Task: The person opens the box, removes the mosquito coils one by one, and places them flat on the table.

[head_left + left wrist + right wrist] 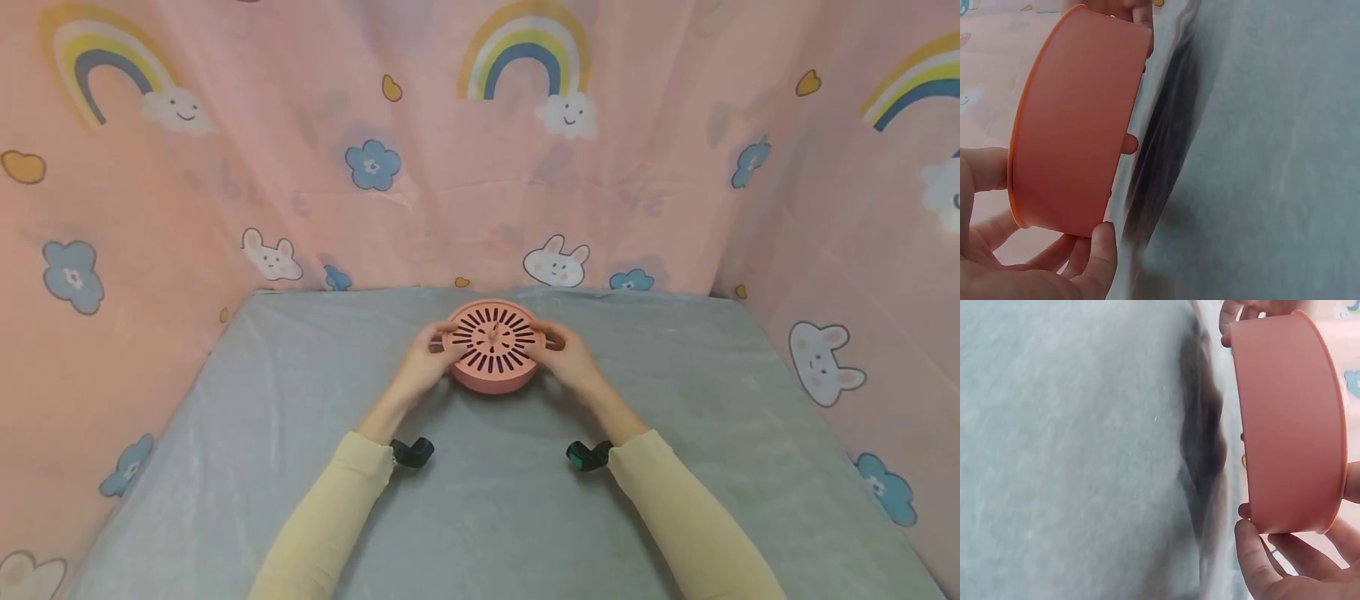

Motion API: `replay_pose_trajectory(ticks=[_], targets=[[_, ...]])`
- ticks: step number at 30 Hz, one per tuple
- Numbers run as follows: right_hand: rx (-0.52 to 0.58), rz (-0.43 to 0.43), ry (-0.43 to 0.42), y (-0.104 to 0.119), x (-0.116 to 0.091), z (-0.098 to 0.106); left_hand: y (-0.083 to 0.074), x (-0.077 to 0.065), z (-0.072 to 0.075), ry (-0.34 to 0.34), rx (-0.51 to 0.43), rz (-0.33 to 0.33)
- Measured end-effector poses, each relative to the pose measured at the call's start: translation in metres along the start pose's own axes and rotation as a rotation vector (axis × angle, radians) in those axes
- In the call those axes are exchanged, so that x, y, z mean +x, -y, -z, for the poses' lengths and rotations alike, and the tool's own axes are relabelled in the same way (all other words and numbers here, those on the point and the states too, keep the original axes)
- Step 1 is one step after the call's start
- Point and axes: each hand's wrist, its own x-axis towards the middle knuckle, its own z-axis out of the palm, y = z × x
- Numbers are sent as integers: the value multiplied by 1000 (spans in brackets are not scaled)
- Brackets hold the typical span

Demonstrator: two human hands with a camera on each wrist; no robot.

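Both hands hold a round pink box with a slotted lid (pixel 493 385), likely a mosquito coil holder, near the far side of the table. Dark slots radiate around the lid's centre, where a small raised knob shows. My left hand (pixel 426 360) grips its left side, thumb on the lid's edge and fingers curled beneath. On the opposite side my right hand (pixel 572 360) grips the same way. In the left wrist view the box's smooth wall (pixel 1079 125) and stubby feet show, raised off the cloth. What lies inside is hidden.
A grey-green cloth (pixel 495 517) covers the table, with a shadow below the box. Pink curtains (pixel 450 217) printed with rainbows, flowers and rabbits enclose the back and both sides. Black wrist cameras (pixel 414 452) sit at both cuffs.
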Motion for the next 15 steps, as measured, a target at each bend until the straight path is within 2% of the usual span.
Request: replay_pose_trajectory(ticks=[6,15], targets=[[24,-12,11,-8,-4,9,0,0,-10,14,13,-14],[3,12,54,-14,-9,15,9,-3,-14,33,48,-12]])
